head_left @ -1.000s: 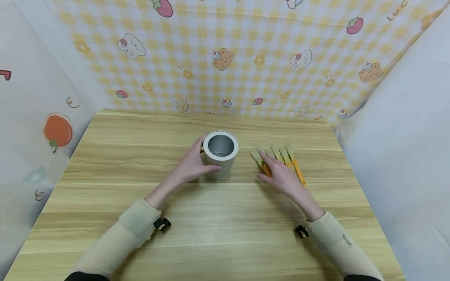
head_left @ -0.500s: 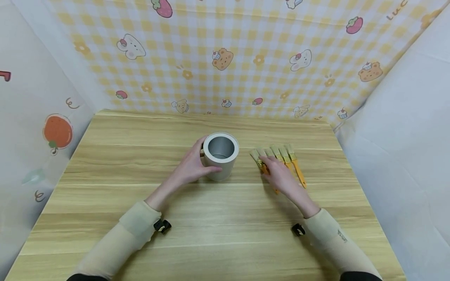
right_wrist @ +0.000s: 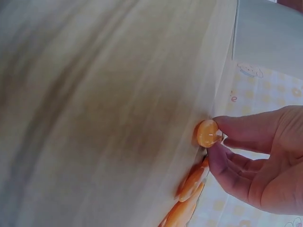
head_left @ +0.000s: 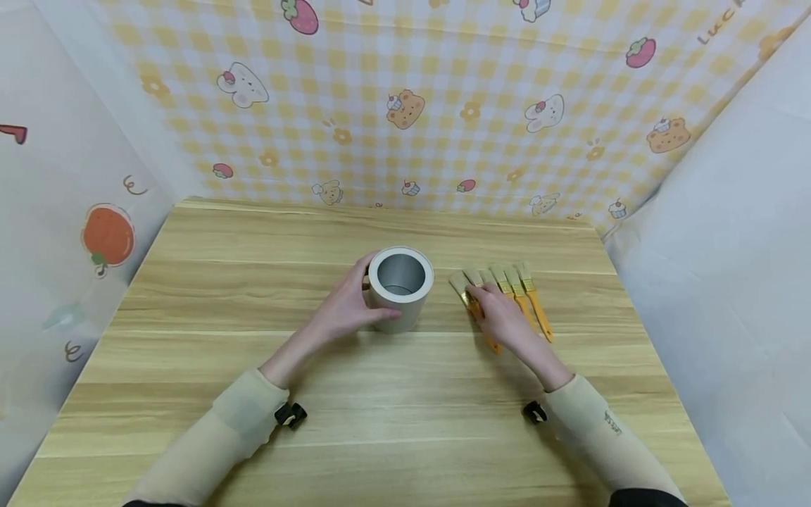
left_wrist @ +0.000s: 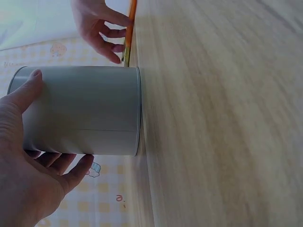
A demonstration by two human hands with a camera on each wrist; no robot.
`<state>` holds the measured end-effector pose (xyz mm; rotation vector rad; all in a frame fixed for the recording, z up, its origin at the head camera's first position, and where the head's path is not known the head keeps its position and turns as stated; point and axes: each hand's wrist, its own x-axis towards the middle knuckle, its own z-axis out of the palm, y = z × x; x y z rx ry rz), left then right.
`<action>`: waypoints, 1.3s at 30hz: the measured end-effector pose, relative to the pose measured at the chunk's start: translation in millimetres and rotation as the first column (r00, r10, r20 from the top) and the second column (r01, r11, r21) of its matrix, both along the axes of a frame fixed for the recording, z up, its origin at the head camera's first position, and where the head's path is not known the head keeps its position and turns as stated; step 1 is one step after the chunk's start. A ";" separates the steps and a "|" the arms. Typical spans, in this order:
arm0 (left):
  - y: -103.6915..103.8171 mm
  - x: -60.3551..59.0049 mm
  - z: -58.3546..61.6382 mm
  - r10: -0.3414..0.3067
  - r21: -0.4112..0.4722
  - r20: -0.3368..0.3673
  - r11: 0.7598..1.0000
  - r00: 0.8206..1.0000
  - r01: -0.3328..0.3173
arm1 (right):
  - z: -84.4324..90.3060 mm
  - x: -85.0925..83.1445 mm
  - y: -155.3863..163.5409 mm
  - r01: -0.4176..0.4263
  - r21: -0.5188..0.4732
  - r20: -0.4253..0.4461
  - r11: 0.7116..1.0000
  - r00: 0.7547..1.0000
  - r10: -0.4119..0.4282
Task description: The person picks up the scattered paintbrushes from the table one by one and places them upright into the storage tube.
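Observation:
A pale grey cylindrical canister (head_left: 415, 310) with a white ring around its open top stands upright mid-table. My left hand (head_left: 348, 306) grips it from the left, thumb on the near side and fingers behind, as the left wrist view shows on the canister wall (left_wrist: 90, 109). To its right, several paintbrushes with orange handles lie fanned side by side, bristles away from me. My right hand (head_left: 503, 320) pinches the leftmost paintbrush (head_left: 492, 343) between thumb and fingers. In the right wrist view its rounded handle end (right_wrist: 207, 135) faces the camera. The hand partly covers the neighbouring brushes.
The wood-grain table (head_left: 393, 422) runs back to a yellow checked cloth (head_left: 437, 148) hanging behind it. White sheets hang at the left and right sides. The remaining paintbrushes (head_left: 537, 313) lie just right of my right hand.
My right hand's spread fingers have drawn together around the leftmost paintbrush, uncovering more of its handle. The left hand keeps its grip on the canister. The head view has shifted slightly.

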<state>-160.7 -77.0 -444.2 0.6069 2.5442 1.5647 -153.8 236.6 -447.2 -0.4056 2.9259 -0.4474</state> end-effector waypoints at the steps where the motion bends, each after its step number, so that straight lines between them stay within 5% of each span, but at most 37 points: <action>1: -0.5 0.7 0.0 -0.002 0.000 -0.003 1.000 1.000 0.002 | 0.2 -0.4 -0.5 -0.003 0.001 0.008 1.000 1.000 0.003; 10: -3.3 7.0 -0.8 -0.028 0.015 -0.033 0.999 0.999 0.029 | 11.0 -0.8 -3.9 0.004 -0.012 0.079 1.000 0.997 -0.003; 18: -3.9 13.2 -1.4 -0.043 0.018 -0.030 0.999 0.999 0.043 | 54.7 -3.6 0.0 0.044 -0.243 0.035 0.969 0.999 -0.037; 27: -6.1 18.8 -2.1 -0.048 -0.004 -0.035 0.999 0.998 0.048 | 111.2 -4.1 -14.9 0.076 -0.484 -0.050 0.872 0.992 -0.115; 35: -7.0 23.9 1.2 -0.079 0.004 -0.041 0.997 0.996 0.079 | 139.9 2.5 -54.5 0.038 -0.720 -0.102 0.693 0.982 -0.159; 39: -7.2 25.8 1.2 -0.106 0.005 -0.037 0.994 0.994 0.106 | 139.3 6.1 -74.0 -0.023 -0.755 -0.140 0.655 0.982 -0.128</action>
